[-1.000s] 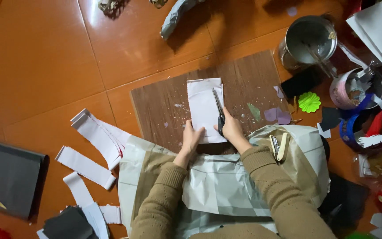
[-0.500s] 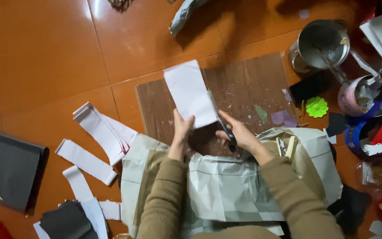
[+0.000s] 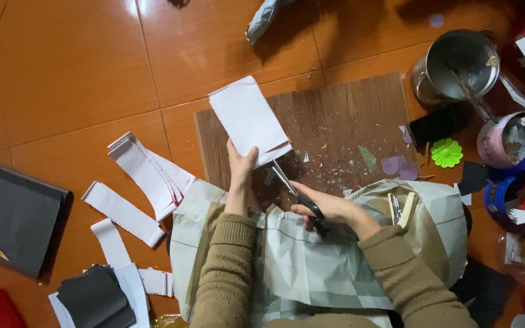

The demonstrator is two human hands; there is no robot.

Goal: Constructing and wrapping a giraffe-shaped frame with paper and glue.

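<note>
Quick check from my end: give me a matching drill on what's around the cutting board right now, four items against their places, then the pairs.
Items:
1. white paper sheet
2. scissors
3. green flower cutout
4. metal pot

Places:
A. on the floor just right of the wooden board
B. in the right hand, blades pointing at the sheet
C. beyond the board's far right corner
D. held at its near edge by the left hand, over the board's left end

Pairs: 1-D, 2-B, 3-A, 4-C
</note>
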